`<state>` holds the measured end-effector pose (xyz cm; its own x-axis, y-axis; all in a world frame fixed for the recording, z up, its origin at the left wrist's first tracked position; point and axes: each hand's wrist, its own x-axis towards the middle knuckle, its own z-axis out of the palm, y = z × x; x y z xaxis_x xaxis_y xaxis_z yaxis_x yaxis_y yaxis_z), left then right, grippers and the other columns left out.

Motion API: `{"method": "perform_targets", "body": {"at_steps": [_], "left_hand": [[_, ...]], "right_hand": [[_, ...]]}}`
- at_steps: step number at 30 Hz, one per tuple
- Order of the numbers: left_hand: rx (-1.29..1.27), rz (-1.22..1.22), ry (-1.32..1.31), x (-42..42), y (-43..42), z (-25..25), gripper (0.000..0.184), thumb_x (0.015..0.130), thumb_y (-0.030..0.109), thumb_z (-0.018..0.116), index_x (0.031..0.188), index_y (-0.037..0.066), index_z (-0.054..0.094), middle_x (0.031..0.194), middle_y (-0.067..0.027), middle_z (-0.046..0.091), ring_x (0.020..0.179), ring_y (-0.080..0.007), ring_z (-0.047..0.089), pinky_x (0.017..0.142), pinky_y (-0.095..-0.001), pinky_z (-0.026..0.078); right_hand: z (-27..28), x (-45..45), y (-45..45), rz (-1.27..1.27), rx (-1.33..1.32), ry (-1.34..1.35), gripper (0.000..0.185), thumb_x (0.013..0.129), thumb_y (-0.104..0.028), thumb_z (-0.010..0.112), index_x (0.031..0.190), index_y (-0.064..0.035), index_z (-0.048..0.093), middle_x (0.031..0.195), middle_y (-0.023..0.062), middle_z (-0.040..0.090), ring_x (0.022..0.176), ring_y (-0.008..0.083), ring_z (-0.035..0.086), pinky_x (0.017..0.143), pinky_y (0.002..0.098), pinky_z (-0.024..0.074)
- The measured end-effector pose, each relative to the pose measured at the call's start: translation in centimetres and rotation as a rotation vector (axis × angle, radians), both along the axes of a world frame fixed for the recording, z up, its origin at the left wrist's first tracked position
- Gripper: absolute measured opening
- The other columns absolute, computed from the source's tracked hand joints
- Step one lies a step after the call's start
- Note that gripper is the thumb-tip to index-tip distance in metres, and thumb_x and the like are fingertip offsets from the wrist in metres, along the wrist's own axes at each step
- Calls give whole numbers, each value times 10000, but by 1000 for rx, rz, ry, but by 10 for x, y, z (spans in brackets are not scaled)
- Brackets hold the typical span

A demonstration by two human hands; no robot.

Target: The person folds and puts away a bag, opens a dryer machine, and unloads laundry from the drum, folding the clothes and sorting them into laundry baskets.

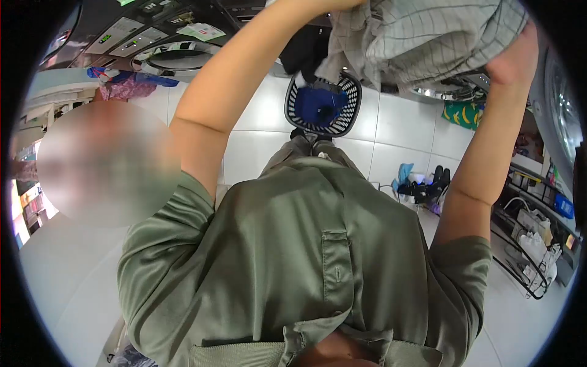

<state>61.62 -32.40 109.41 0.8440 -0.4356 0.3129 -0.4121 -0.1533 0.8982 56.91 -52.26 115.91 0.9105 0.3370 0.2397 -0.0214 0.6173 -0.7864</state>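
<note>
A bundle of light grey checked cloth [428,43] is held up at the top right of the head view. My right hand [516,58] grips its right side, with the fingers hidden behind the folds. My left hand [347,3] reaches the bundle's upper left, but the top edge of the view cuts it off and its fingers do not show. Dark cloth [304,52] is visible just left of the bundle. Below, a slatted laundry basket [353,101] stands on the floor by my feet, with blue cloth [315,103] inside.
Front-loading washing machines [177,58] line the top, and another round door [562,104] is at the right. A banana-print bag [461,115] and small items [422,186] lie on the tiles. A black rack [520,269] stands at right. Another person [110,165], blurred, is at left.
</note>
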Motion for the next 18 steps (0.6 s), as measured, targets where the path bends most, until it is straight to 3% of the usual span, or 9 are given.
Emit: {"method": "perform_targets", "body": {"at_steps": [1, 2, 4, 6, 8, 10, 13, 15, 18], "left_hand": [[97, 66, 10, -10, 2, -4, 303, 635, 73, 555, 928, -5, 534, 809, -156, 595, 749, -230, 581, 655, -320, 443], [358, 234, -384, -7, 3, -29, 254, 636, 48, 551, 885, 14, 513, 808, -179, 584, 750, -329, 578, 632, -380, 448], [462, 371, -546, -8, 8, -75, 208, 657, 40, 531, 859, 34, 482, 786, -182, 567, 735, -382, 553, 615, -439, 440], [569, 413, -469, -5, 16, -113, 202, 671, 40, 515, 870, 44, 479, 765, -175, 557, 727, -374, 556, 617, -441, 441], [680, 459, -391, -2, 27, -143, 198, 684, 39, 499, 881, 53, 475, 744, -169, 547, 718, -366, 560, 620, -444, 443], [811, 571, -228, 1, 43, -163, 184, 697, 55, 489, 881, 55, 483, 785, -170, 566, 745, -363, 559, 624, -446, 440], [875, 568, -118, 1, 85, -184, 229, 695, 53, 492, 924, 46, 498, 845, -191, 581, 789, -350, 562, 665, -426, 449], [971, 598, 36, 2, 118, -196, 258, 686, 100, 568, 939, 58, 538, 884, -150, 598, 837, -296, 570, 729, -366, 447], [914, 683, 60, -7, 160, -215, 189, 657, 69, 593, 845, 86, 587, 767, -90, 619, 737, -245, 587, 682, -314, 455]], "right_hand": [[-6, -15, 12, -137, -19, 48, 421, 866, -324, 365, 1012, 27, 545, 1003, 164, 591, 932, 285, 570, 862, 364, 438], [-10, -23, 14, -208, -29, 74, 432, 860, -335, 376, 1018, 31, 543, 999, 164, 593, 934, 291, 569, 865, 366, 435], [-18, -34, 13, -213, -53, 309, 432, 842, -329, 426, 1026, 45, 537, 994, 175, 594, 940, 311, 562, 866, 378, 425], [-38, -37, -2, -141, -59, 529, 425, 829, -312, 464, 1030, 56, 533, 993, 184, 593, 944, 324, 556, 864, 388, 417], [-74, -42, -25, 80, -51, 280, 370, 729, -24, 523, 1087, 60, 486, 1167, 190, 480, 1072, 285, 472, 935, 346, 361], [-89, -44, -35, -59, -199, 228, 410, 672, 53, 540, 1080, 49, 497, 1146, 173, 499, 1035, 254, 503, 889, 329, 397], [-118, -46, -49, -833, -1310, -263, 275, 686, 13, 481, 932, -58, 582, 1036, 89, 571, 902, 201, 564, 783, 300, 439], [-141, -45, -66, -1192, -1883, -454, 323, 656, -1, 487, 939, -119, 588, 956, 86, 581, 871, 250, 566, 736, 335, 449], [-195, -52, -120, -1103, -2103, -133, 352, 644, -1, 478, 942, -149, 593, 910, 100, 572, 864, 304, 555, 707, 371, 448]]}}
